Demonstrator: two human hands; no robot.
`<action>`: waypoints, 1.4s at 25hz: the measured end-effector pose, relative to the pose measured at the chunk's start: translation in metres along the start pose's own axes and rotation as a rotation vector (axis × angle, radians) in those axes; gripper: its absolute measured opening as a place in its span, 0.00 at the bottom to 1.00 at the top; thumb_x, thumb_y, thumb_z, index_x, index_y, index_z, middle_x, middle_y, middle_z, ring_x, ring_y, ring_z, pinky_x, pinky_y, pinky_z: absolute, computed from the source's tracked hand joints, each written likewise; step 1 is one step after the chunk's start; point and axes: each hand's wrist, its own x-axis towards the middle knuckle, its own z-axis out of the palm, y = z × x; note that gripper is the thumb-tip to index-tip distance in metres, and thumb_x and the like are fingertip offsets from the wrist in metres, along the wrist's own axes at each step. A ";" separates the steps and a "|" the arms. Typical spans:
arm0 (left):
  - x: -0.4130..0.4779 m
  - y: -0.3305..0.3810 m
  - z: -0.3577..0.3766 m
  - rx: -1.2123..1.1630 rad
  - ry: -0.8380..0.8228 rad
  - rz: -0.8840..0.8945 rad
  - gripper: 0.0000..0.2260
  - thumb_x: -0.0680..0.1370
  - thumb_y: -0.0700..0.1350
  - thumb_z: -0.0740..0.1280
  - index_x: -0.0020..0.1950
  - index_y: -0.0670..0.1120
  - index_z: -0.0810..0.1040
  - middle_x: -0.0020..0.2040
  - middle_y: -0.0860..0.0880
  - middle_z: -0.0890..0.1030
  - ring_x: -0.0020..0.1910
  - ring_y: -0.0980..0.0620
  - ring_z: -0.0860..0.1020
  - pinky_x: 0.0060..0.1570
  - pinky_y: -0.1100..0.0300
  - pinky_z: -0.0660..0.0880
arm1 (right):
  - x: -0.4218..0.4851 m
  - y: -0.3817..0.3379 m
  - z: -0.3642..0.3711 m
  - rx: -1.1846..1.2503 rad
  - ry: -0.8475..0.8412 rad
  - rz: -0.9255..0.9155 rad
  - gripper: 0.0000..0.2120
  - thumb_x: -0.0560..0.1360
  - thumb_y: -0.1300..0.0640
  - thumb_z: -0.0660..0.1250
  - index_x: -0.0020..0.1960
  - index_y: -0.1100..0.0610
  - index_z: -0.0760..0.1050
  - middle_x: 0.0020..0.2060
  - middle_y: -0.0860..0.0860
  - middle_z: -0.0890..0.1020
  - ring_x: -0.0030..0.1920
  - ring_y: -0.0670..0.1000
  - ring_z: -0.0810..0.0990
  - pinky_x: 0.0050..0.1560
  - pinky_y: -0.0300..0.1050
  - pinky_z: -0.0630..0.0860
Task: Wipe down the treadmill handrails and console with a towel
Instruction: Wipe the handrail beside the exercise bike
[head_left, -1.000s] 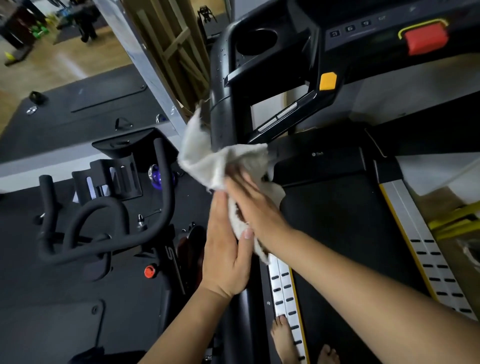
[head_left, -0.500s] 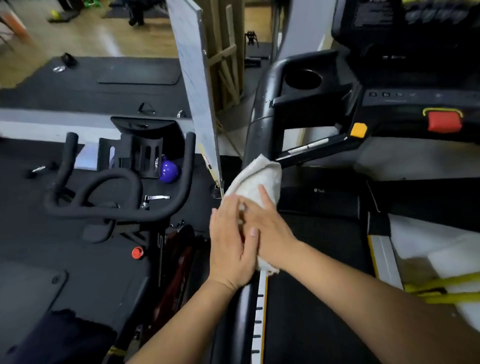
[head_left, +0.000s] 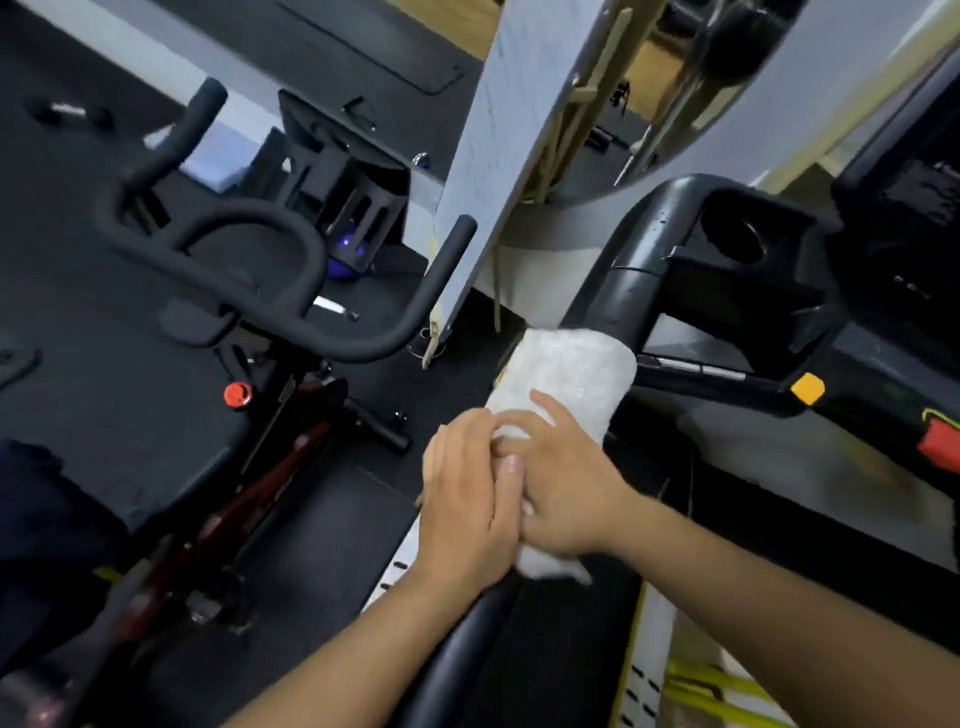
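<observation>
Gym floor, hands clasping towel around handrail

white towel on a glossy black handrail; yellow button and red clip on the black console; black bike handlebars with a red knob.

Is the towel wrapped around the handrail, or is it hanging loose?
Wrapped. The towel curves over the black handrail, and both hands, left and right, press it there.

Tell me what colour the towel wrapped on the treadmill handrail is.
White; the towel shows clearly in the head view, around the black handrail.
</observation>
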 end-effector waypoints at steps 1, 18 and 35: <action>0.001 -0.001 0.001 -0.008 0.026 -0.027 0.14 0.79 0.48 0.56 0.62 0.46 0.71 0.59 0.51 0.74 0.57 0.49 0.73 0.62 0.48 0.68 | -0.009 -0.004 -0.002 0.095 0.014 -0.069 0.22 0.72 0.45 0.55 0.64 0.45 0.75 0.64 0.42 0.75 0.71 0.47 0.64 0.75 0.57 0.49; -0.054 0.005 -0.019 0.175 -0.507 -0.237 0.40 0.76 0.58 0.56 0.80 0.41 0.42 0.81 0.41 0.45 0.80 0.44 0.47 0.78 0.49 0.47 | 0.024 0.019 -0.008 -0.025 -0.134 -0.121 0.20 0.78 0.43 0.54 0.64 0.45 0.76 0.62 0.42 0.79 0.62 0.46 0.75 0.67 0.52 0.65; -0.005 0.007 0.006 0.192 -0.514 -0.381 0.46 0.74 0.64 0.65 0.81 0.46 0.44 0.81 0.48 0.50 0.79 0.49 0.51 0.75 0.54 0.53 | 0.048 0.052 0.007 0.049 0.232 0.181 0.15 0.74 0.47 0.57 0.43 0.46 0.83 0.44 0.42 0.84 0.50 0.47 0.78 0.61 0.45 0.68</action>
